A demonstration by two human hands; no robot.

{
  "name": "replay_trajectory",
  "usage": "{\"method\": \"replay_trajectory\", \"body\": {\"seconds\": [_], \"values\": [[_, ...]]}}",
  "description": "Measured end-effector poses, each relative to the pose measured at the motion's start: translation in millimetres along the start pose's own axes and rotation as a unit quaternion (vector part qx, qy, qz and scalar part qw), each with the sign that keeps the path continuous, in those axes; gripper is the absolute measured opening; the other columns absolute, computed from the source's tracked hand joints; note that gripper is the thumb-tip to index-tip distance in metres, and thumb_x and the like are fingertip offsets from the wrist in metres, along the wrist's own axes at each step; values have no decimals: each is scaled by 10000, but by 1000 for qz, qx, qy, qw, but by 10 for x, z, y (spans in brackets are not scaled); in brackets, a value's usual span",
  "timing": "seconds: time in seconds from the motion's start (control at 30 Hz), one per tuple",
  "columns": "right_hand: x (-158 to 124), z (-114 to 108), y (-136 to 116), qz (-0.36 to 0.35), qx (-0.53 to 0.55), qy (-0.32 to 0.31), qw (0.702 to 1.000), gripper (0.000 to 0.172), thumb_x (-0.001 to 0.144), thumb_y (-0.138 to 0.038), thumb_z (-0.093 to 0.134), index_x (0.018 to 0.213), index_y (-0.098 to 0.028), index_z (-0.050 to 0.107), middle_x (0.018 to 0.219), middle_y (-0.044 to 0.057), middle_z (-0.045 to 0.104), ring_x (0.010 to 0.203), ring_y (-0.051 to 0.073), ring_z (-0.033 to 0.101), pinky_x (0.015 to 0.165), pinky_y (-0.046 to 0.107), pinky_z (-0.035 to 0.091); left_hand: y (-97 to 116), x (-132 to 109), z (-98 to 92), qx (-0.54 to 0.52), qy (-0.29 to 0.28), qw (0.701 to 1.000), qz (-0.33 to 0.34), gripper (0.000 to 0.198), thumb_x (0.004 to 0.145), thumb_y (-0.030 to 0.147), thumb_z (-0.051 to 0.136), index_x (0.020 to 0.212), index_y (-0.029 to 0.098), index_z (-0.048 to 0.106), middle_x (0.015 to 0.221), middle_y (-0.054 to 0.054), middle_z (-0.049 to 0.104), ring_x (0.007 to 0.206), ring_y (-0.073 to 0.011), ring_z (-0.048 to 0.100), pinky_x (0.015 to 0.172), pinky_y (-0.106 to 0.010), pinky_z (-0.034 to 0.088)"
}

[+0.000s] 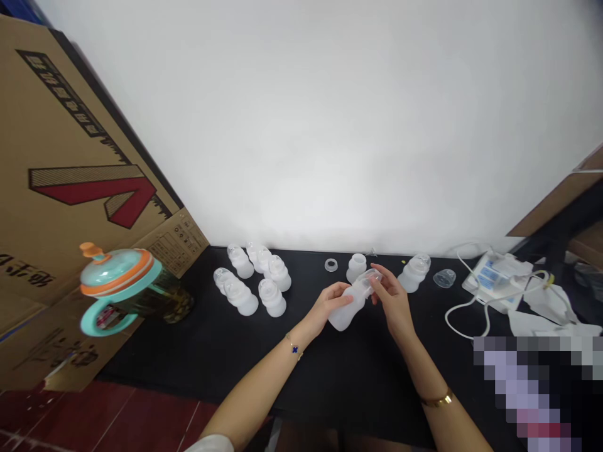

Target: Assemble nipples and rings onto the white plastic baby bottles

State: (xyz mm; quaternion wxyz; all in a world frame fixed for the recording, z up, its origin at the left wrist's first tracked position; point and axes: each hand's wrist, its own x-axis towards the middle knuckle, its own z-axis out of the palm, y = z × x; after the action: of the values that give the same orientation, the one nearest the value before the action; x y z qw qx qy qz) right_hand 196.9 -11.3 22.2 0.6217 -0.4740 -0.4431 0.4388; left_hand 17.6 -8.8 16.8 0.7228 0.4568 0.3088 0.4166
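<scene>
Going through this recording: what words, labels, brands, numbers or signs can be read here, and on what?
Nothing can be read with certainty.
Cardboard box: large dark characters, too blurred to read.
Box flap's printed panel: too small to read.
White device: blue-and-white label, too small to read.
Frosted baby bottle in the left hand and right hand: no legible marking.
</scene>
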Motion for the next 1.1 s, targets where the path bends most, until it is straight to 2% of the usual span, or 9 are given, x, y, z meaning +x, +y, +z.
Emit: {"method": "replay_trajectory", "body": {"seconds": [0.33, 0.73, 1.1], "values": [[2, 3, 17, -7, -19, -12, 1000, 469, 805, -487, 748, 1202, -249, 671, 889, 9, 642, 538, 88, 450, 490, 252, 387, -24, 10, -7, -1, 4, 1000, 1, 360, 768, 374, 780, 1037, 154, 685, 941, -49, 684, 840, -172, 609, 739, -257, 417], [-1, 28, 17, -1, -16, -13, 1000, 521, 781, -503, 759, 1219, -241, 654, 898, 20, 644, 589, 112, 506, 472, 242, 418, -44, 19, -13, -19, 18, 1000, -4, 396, 757, 413, 786, 1042, 155, 691, 933, -44, 692, 821, -169, 614, 732, -254, 411], [-8, 50, 89, -9, -2, -27, 1000, 579, 747, -501, 792, 1218, -242, 576, 958, 53, 691, 730, 179, 584, 489, 238, 451, -29, 30, -15, -24, 37, 999, -1, 399, 740, 399, 800, 1036, 152, 695, 952, -52, 701, 840, -175, 619, 749, -262, 417]]}}
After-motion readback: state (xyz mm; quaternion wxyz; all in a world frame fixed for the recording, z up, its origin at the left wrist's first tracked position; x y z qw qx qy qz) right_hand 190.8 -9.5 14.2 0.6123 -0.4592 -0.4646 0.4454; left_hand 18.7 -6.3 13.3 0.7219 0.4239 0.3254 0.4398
